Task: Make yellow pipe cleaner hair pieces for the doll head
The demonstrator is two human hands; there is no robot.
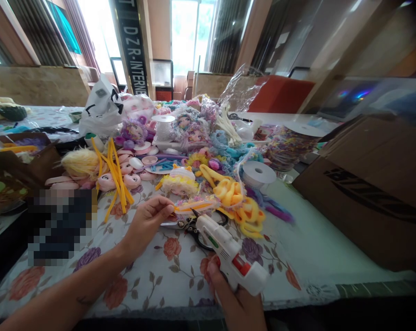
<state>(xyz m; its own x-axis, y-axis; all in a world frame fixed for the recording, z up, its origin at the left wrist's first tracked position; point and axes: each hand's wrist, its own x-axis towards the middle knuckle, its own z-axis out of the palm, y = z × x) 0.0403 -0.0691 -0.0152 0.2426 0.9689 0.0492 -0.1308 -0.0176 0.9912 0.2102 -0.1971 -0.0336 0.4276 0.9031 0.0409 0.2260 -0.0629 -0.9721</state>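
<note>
Between thumb and fingers, my left hand pinches the end of an orange-yellow strip with pale lacy trim along it. A white hot glue gun with a red trigger is gripped in my right hand. Its dark nozzle points up and left, right beside the strip; whether it touches cannot be made out. Black-handled scissors lie on the cloth under the strip and partly behind the gun. Just beyond is a doll head with yellow hair. Coiled yellow fuzzy cord lies to the right.
Several orange-yellow strips lie over doll heads at left. A white ribbon spool stands at right, near a large brown cardboard box. Dolls, yarn and plastic bags are heaped behind on the flowered tablecloth.
</note>
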